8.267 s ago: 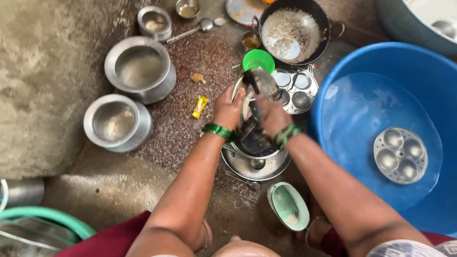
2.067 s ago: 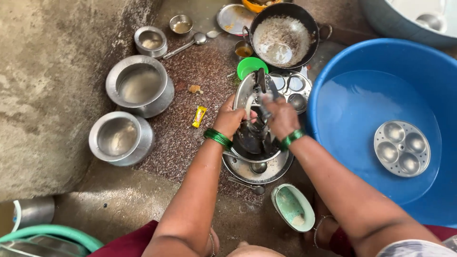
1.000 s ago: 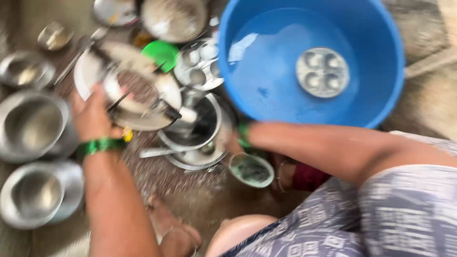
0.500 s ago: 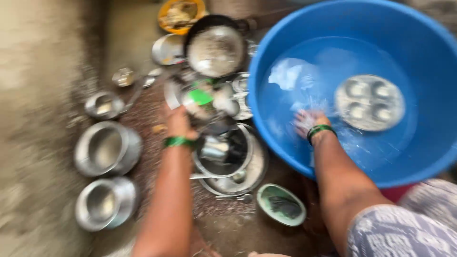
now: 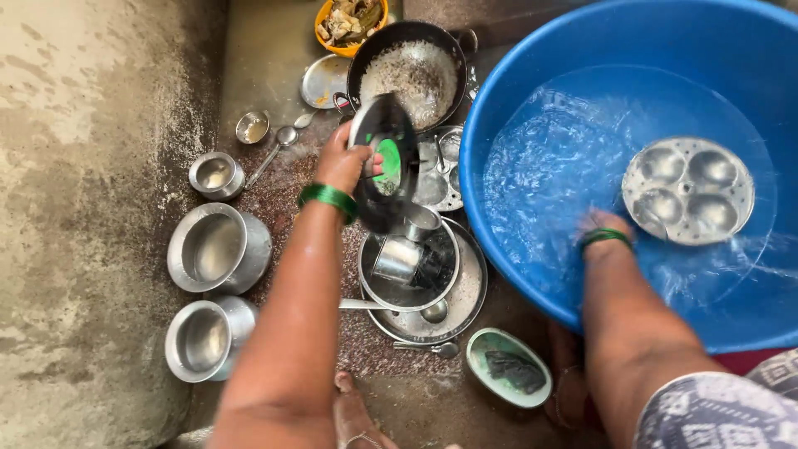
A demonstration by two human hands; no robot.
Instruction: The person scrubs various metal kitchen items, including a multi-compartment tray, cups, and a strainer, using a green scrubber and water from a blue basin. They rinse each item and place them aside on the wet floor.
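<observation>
From the head cam I'm looking at the left hand (image 5: 342, 162) with its fingers wrapped round the rim of a round steel plate (image 5: 384, 166), held up on edge and tilted. The plate looks dark and wet, shiny along the rim, with a green patch showing on its face. It's up off the floor, right at the fingers, hanging above a stack of steel dishes (image 5: 424, 278) with a small steel cup (image 5: 399, 259) lying in it. Beyond the fingers sits a black pan (image 5: 409, 73) crusted with whitish residue.

The right hand (image 5: 605, 229) is dipped into the water of the big blue tub (image 5: 532, 108). The water's churned up, so I can't tell if those fingers are gripping anything. A steel mould plate with round hollows (image 5: 688, 189) lies underwater just past them.
</observation>
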